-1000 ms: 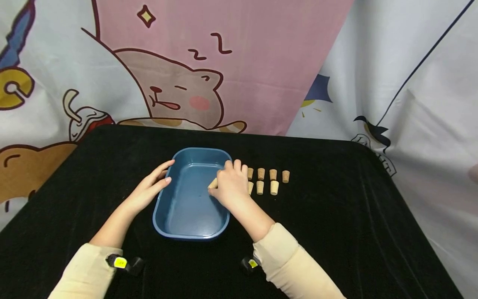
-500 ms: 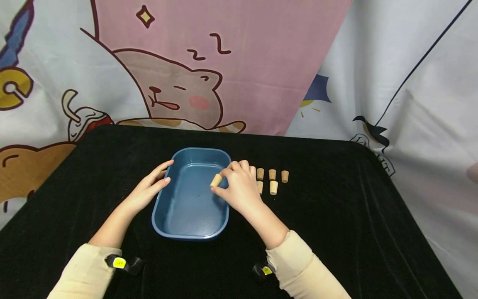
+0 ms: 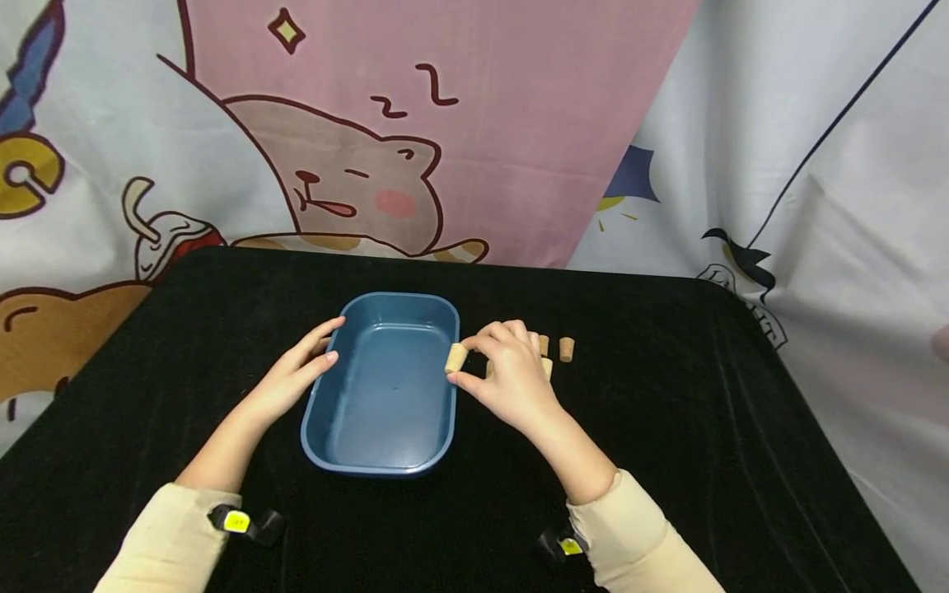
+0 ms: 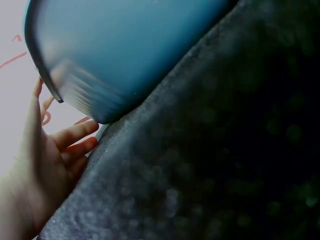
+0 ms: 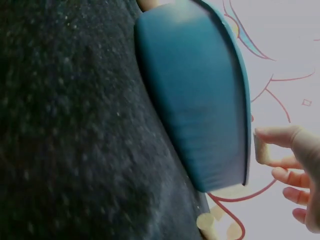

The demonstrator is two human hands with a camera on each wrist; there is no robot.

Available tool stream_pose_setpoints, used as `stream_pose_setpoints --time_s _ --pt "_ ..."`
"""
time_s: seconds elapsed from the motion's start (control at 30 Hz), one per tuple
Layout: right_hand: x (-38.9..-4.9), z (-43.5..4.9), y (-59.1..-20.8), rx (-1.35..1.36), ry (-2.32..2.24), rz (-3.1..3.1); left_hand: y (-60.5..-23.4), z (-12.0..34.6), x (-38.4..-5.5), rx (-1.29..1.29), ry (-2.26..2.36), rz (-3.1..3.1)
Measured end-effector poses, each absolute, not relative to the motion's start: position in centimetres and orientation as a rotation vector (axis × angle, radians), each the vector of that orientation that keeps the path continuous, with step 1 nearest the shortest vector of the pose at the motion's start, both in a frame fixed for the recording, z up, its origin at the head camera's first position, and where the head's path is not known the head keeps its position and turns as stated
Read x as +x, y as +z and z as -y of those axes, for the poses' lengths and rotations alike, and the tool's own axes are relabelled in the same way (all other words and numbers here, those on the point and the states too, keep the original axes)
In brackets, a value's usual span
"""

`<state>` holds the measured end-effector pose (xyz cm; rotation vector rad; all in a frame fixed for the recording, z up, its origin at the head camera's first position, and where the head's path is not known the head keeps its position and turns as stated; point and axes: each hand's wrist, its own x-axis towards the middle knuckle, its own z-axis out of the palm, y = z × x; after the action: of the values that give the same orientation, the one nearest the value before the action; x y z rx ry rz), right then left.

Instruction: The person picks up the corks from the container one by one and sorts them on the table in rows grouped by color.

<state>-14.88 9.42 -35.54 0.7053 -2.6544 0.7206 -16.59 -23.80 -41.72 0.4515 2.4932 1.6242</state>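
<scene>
In the head view, a cork stopper (image 3: 455,357) is pinched between the thumb and fingers of my right hand (image 3: 515,375), by the right rim of a blue plastic tub (image 3: 378,472). The right wrist view shows the cork (image 5: 261,149) held just off the tub's rim. My left hand (image 3: 285,380) rests at the tub's left side, fingers spread along the rim and holding nothing. In the left wrist view its fingers lie by the outer wall of the tub (image 4: 135,50). Inside the tub I see no corks.
More corks stand on the black cloth (image 3: 667,428) right of the tub, such as a brown cork (image 3: 567,350); my right hand partly hides others. A printed curtain (image 3: 534,123) hangs behind the table.
My right hand has moved right with the pinched cork, from over the tub's inside to its right rim, covering more of the standing corks. My left hand has stayed put.
</scene>
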Motion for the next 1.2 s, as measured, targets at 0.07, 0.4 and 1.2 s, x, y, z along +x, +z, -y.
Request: stream_pose_setpoints --time_s 0.07,0.4,1.2 --pt "-14.9 -9.9 -35.4 0.710 0.726 2.647 -41.7 23.8 -16.6 0.451 1.624 -2.493" --pt "-15.2 -13.0 -34.7 0.727 0.733 2.599 -41.7 23.9 -16.5 0.451 1.621 -2.503" --pt "-16.0 -21.1 -36.5 0.656 0.667 2.708 -41.7 23.8 -16.5 0.450 1.623 -2.491"
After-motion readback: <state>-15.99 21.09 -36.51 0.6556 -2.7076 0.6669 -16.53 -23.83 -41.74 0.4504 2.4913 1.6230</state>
